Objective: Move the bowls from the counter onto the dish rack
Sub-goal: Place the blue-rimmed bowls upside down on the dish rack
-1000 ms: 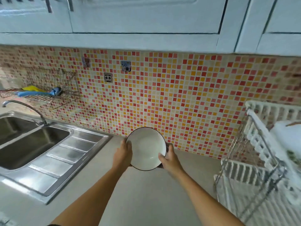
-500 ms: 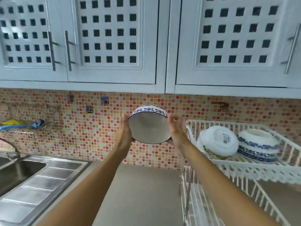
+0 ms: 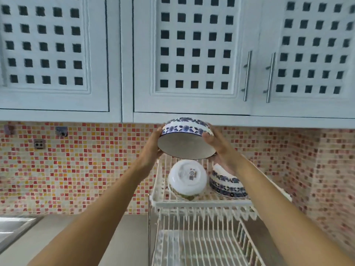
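I hold a white bowl with a blue flower band (image 3: 187, 139) in both hands, tipped upside down with its opening facing me. My left hand (image 3: 153, 144) grips its left side and my right hand (image 3: 219, 148) its right side. The bowl hangs above the top shelf of the white wire dish rack (image 3: 201, 203). On that shelf lie two upturned bowls: a white bowl with a label on its base (image 3: 187, 178) and a blue-patterned bowl (image 3: 226, 184), partly hidden behind my right wrist.
White lattice wall cabinets (image 3: 194, 54) hang just above the held bowl. The rack's lower shelf (image 3: 201, 244) stands on the grey counter (image 3: 123, 242). A steel sink edge (image 3: 13, 227) shows at the far left. Mosaic tiles cover the back wall.
Both hands have lifted the bowl from counter height and carried it right, tipping it over above the rack's top shelf. The view has swung up and right.
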